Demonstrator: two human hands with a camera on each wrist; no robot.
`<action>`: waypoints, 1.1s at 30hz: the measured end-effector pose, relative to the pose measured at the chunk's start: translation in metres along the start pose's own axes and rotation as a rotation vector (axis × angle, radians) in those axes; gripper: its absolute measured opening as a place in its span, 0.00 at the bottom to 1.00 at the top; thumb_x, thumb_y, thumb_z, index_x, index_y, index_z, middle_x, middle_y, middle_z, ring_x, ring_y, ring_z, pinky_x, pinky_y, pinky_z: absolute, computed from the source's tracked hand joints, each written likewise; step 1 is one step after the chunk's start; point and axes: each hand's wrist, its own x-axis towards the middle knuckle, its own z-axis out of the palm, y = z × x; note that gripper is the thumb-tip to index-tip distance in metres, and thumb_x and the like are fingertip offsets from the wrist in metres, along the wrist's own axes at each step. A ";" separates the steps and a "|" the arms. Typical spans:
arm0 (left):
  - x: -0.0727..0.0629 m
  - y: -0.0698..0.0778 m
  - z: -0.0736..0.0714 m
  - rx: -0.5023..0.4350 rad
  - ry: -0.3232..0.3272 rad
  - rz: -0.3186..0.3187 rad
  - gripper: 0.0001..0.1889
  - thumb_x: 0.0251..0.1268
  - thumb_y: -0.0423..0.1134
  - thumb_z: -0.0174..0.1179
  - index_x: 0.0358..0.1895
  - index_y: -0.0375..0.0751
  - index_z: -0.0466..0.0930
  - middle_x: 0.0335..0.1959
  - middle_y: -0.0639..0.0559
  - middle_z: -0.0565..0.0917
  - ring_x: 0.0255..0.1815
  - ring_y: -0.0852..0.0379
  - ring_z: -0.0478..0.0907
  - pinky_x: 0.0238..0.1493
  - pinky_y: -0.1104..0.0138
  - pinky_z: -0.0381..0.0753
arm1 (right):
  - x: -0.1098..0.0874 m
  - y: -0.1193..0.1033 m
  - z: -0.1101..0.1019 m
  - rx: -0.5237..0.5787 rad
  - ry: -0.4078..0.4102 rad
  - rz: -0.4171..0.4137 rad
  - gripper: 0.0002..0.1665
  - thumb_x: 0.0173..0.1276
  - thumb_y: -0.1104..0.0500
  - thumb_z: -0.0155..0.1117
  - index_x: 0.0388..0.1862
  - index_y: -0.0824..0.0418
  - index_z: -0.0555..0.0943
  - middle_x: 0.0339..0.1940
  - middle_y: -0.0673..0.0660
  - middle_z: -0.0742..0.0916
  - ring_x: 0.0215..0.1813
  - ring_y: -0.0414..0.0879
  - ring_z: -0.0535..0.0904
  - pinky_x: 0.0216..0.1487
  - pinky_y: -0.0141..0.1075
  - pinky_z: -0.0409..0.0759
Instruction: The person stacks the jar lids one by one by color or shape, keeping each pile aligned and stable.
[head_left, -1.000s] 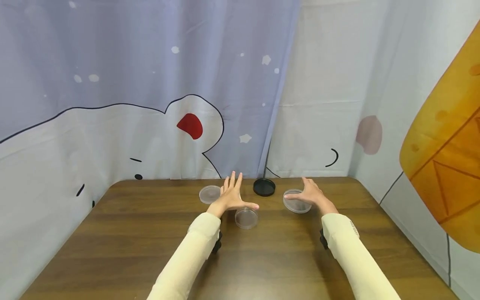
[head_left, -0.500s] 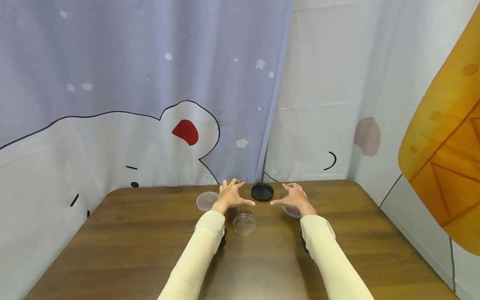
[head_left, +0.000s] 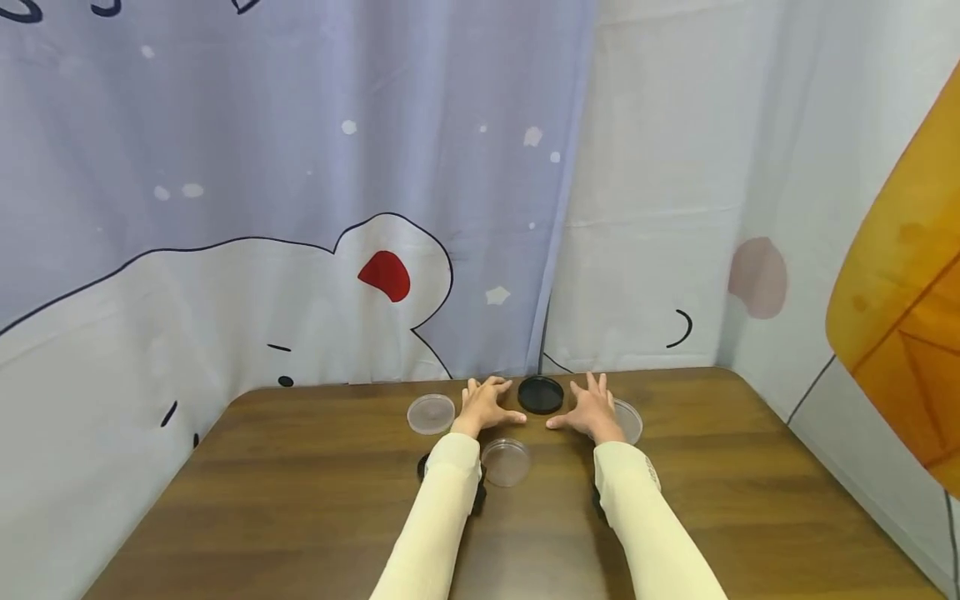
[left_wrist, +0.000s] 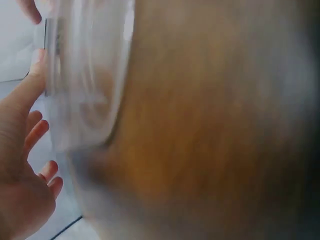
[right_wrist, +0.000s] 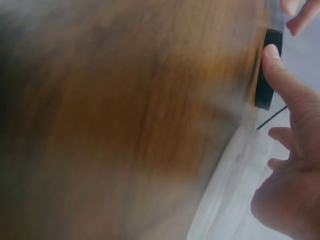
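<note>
A round black dish (head_left: pixel 541 395) lies near the table's back edge, between my two hands. My left hand (head_left: pixel 483 407) hovers just left of it, fingers spread and thumb pointing right. On the other side my right hand (head_left: pixel 589 409) is spread too, its thumb pointing left toward the dish. Neither hand visibly holds anything. A clear petri dish (head_left: pixel 506 462) lies nearer me, beside the left wrist; it looms large and blurred in the left wrist view. Another clear dish (head_left: pixel 628 422) is partly hidden behind the right hand. In the right wrist view, the thumb overlaps the black dish (right_wrist: pixel 268 70).
A third clear dish (head_left: pixel 431 414) lies left of my left hand. The brown wooden table (head_left: pixel 300 500) ends at the back against a printed curtain (head_left: pixel 480 167). More printed cloth hangs along the right side.
Both hands have moved inward from a wider stance, coming in around the black dish. The dishes stay in place on the table; the head view has shifted slightly.
</note>
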 end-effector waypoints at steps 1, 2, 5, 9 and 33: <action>0.000 0.001 0.003 -0.011 -0.004 -0.001 0.42 0.48 0.53 0.74 0.68 0.41 0.71 0.70 0.47 0.72 0.55 0.46 0.64 0.56 0.55 0.61 | 0.000 0.001 0.001 0.005 -0.005 0.000 0.58 0.52 0.41 0.76 0.73 0.69 0.61 0.78 0.73 0.52 0.79 0.71 0.35 0.77 0.60 0.44; -0.001 0.002 0.005 -0.029 -0.011 -0.004 0.42 0.48 0.52 0.74 0.67 0.39 0.71 0.70 0.47 0.72 0.55 0.45 0.65 0.57 0.54 0.62 | 0.001 0.002 0.003 0.011 -0.012 0.000 0.58 0.52 0.41 0.76 0.73 0.69 0.62 0.78 0.73 0.53 0.79 0.71 0.35 0.77 0.60 0.44; -0.001 0.005 0.010 -0.069 -0.031 -0.016 0.42 0.49 0.51 0.74 0.67 0.36 0.70 0.70 0.45 0.72 0.57 0.45 0.65 0.59 0.54 0.62 | 0.001 0.001 0.006 0.039 -0.023 0.005 0.54 0.52 0.42 0.76 0.71 0.67 0.65 0.78 0.73 0.55 0.79 0.71 0.37 0.77 0.61 0.43; -0.001 0.007 0.008 -0.066 -0.013 -0.053 0.41 0.48 0.49 0.75 0.66 0.35 0.72 0.67 0.44 0.75 0.55 0.45 0.66 0.59 0.54 0.62 | 0.004 -0.005 0.009 0.077 -0.021 -0.013 0.49 0.54 0.43 0.75 0.70 0.66 0.69 0.76 0.74 0.59 0.79 0.72 0.39 0.77 0.62 0.43; 0.005 0.010 -0.036 -0.493 0.344 0.060 0.29 0.50 0.41 0.75 0.54 0.29 0.78 0.57 0.35 0.81 0.63 0.38 0.75 0.65 0.50 0.72 | 0.010 -0.048 -0.018 0.435 0.162 -0.149 0.47 0.63 0.47 0.69 0.72 0.70 0.64 0.75 0.68 0.66 0.79 0.63 0.54 0.77 0.55 0.55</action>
